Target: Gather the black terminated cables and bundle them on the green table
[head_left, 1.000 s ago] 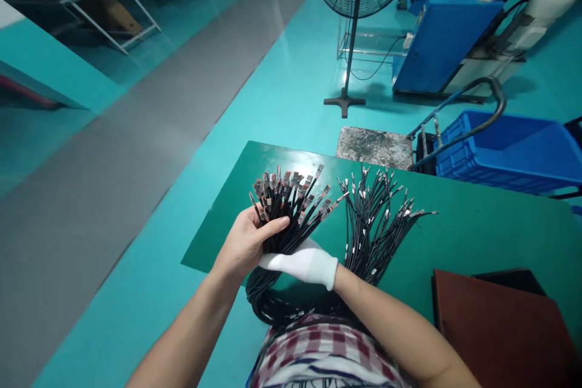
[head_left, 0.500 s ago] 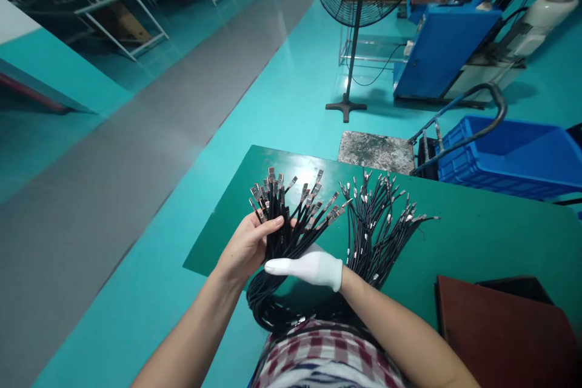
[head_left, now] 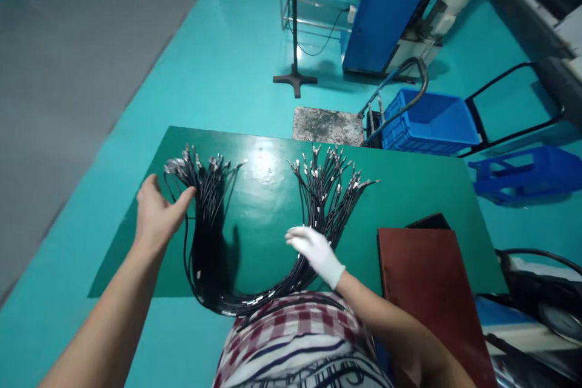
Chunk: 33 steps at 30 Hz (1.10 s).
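Note:
A bundle of thin black cables [head_left: 209, 197] with silvery metal connectors lies in a U on the green table [head_left: 264, 218]. Its left ends are bunched together, while its right ends [head_left: 330, 182] fan out toward the table's far side. The bend of the U runs along the near edge, against my checkered clothing. My bare left hand [head_left: 159, 209] is open beside the left ends, thumb and fingers apart. In a white glove, my right hand [head_left: 316, 248] is over the right part of the bundle with its fingers stretched out; whether it touches the cables is unclear.
A brown board or folder [head_left: 422, 291] lies at the table's right. Beyond the far edge are a speckled platform cart [head_left: 327, 126], a blue crate [head_left: 436, 118] and a standing fan [head_left: 294, 24]. A blue plastic stool [head_left: 530, 176] stands on the floor at right.
My hands have let go of the left connector ends and moved apart, the left outward, the right over to the other side. Those ends now lie on the table. The view has shifted right.

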Each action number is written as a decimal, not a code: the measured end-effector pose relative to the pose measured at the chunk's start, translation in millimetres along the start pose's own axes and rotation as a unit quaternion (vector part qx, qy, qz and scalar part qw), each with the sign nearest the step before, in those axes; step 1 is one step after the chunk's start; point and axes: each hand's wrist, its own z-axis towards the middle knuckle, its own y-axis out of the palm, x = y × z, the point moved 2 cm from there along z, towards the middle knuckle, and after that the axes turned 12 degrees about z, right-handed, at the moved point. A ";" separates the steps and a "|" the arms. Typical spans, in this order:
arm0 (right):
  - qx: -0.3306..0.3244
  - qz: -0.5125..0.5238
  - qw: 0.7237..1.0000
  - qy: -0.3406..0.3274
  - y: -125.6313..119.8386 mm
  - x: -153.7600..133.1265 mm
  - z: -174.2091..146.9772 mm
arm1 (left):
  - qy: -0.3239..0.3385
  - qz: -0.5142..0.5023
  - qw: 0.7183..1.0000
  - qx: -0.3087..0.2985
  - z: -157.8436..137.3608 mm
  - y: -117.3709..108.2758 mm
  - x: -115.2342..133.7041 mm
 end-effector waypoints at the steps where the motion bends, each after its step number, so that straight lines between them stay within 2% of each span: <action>1: 0.063 0.001 0.998 -0.027 -25.9 -3.1 -6.4 | 0.023 0.047 0.998 0.027 -11.4 10.2 -1.8; 2: 0.126 0.002 0.991 -0.050 -50.9 -6.0 -13.0 | 0.035 0.088 0.995 0.035 -25.7 24.8 -3.3; 3: 0.181 0.005 0.981 -0.065 -73.5 -8.1 -19.2 | 0.030 0.106 0.994 0.008 -41.7 44.4 -5.2; 4: 0.224 0.010 0.972 -0.069 -92.5 -8.8 -24.5 | -0.005 0.078 0.994 -0.079 -58.7 69.0 -8.2; 5: 0.252 0.019 0.965 -0.064 -107.0 -8.1 -28.5 | -0.073 0.023 0.979 -0.187 -76.5 96.1 -12.0; 6: 0.267 0.031 0.962 -0.052 -116.6 -6.2 -30.6 | -0.102 0.004 0.966 -0.238 -92.7 121.4 -14.0; 9: 0.252 0.070 0.965 -0.010 -118.9 1.3 -24.2 | -0.148 -0.035 0.943 -0.297 -126.5 183.2 -15.2; 11: 0.218 0.085 0.972 0.004 -105.8 3.4 -10.3 | -0.167 -0.048 0.932 -0.318 -135.6 208.0 -11.3; 13: 0.177 0.091 0.980 0.013 -88.7 1.8 6.7 | -0.180 -0.055 0.918 -0.349 -136.8 220.8 -3.5; 15: 0.134 0.089 0.987 0.008 -72.7 -3.4 20.1 | -0.183 -0.069 0.899 -0.392 -134.6 225.1 6.8; 18: 0.089 0.064 0.993 -0.036 -57.4 -17.6 23.2 | -0.176 -0.102 0.876 -0.438 -133.8 220.5 22.7; 21: 0.063 0.016 0.994 -0.082 -53.6 -40.8 7.9 | -0.169 -0.134 0.868 -0.447 -141.5 208.1 36.0; 25: 0.030 -0.006 0.987 -0.156 -50.4 -87.0 -16.2 | -0.156 -0.192 0.860 -0.446 -160.3 191.5 50.5; 29: 0.057 0.005 0.976 -0.210 -41.3 -125.2 -31.0 | -0.131 -0.192 0.877 -0.421 -173.0 179.5 53.2; 33: 0.078 0.030 0.974 -0.210 -36.6 -132.4 -42.6 | -0.134 -0.220 0.871 -0.417 -176.9 171.6 45.7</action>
